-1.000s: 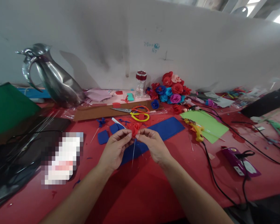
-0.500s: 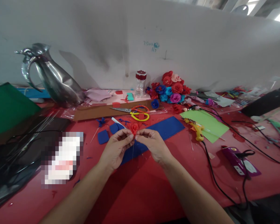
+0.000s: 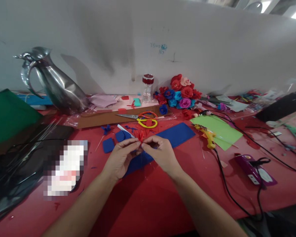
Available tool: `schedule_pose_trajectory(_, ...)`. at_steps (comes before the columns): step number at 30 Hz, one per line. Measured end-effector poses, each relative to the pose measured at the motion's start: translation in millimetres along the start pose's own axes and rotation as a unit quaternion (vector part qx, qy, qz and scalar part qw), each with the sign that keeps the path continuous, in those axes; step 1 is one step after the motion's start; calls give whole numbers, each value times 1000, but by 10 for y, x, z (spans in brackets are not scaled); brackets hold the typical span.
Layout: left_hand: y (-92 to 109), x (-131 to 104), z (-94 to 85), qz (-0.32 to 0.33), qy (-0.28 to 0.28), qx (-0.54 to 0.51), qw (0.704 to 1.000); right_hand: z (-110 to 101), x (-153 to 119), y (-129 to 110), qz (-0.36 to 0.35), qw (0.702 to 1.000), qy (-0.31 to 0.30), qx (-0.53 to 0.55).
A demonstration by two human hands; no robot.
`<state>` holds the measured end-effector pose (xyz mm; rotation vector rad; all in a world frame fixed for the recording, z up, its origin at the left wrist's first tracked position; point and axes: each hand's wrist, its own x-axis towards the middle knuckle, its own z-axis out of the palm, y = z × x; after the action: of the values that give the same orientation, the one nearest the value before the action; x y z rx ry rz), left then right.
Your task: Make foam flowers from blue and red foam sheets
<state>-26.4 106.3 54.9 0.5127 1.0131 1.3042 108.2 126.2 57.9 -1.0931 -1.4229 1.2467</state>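
Between my fingertips is a small red paper flower (image 3: 139, 135), its base pinched from both sides. My left hand (image 3: 122, 156) closes on it from the left, thumb against forefinger. From the right, my right hand (image 3: 161, 151) presses its thumb and fingers to the same base. The flower's thin stem is mostly hidden below the fingers. A long blue paper strip (image 3: 179, 134) lies under and behind the hands. Blue paper petals (image 3: 109, 145) and a white pen (image 3: 125, 130) rest just left of the flower. Scissors (image 3: 148, 123) with yellow and orange handles lie beyond it.
At right, a yellow glue gun (image 3: 209, 138) sits by green paper (image 3: 227, 135), its cord running to a purple power socket (image 3: 255, 169). A steel jug (image 3: 56, 82), a lidded glass jar (image 3: 147, 90) and a bunch of paper roses (image 3: 185, 92) stand along the wall.
The red flower has tipped and turned between my fingers, so its bloom now leans left and its stem shows less. Both hands stay in nearly the same place.
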Motion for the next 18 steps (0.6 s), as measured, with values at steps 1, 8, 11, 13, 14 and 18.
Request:
schedule_pose_trajectory(1,5,-4,5,-2,3,-3,1000,3,-6,1,-12,1000,5,-13)
schedule_pose_trajectory(8,41,-1,1,-9,18,-53,998,-21,-2,31,-16,999,-40,2)
schedule_pose_trajectory(11,54,18,-11,-16,27,-86,996,-15,-5,47,13,997,-81,13)
schedule_pose_trajectory(13,59,24,-13,-26,37,-98,994,10,-16,59,18,994,-105,1)
schedule_pose_trajectory(14,60,23,-13,-29,39,-100,994,26,-23,64,18,994,-111,0)
schedule_pose_trajectory(18,37,7,-7,-18,13,-67,997,71,-38,71,14,994,-108,23)
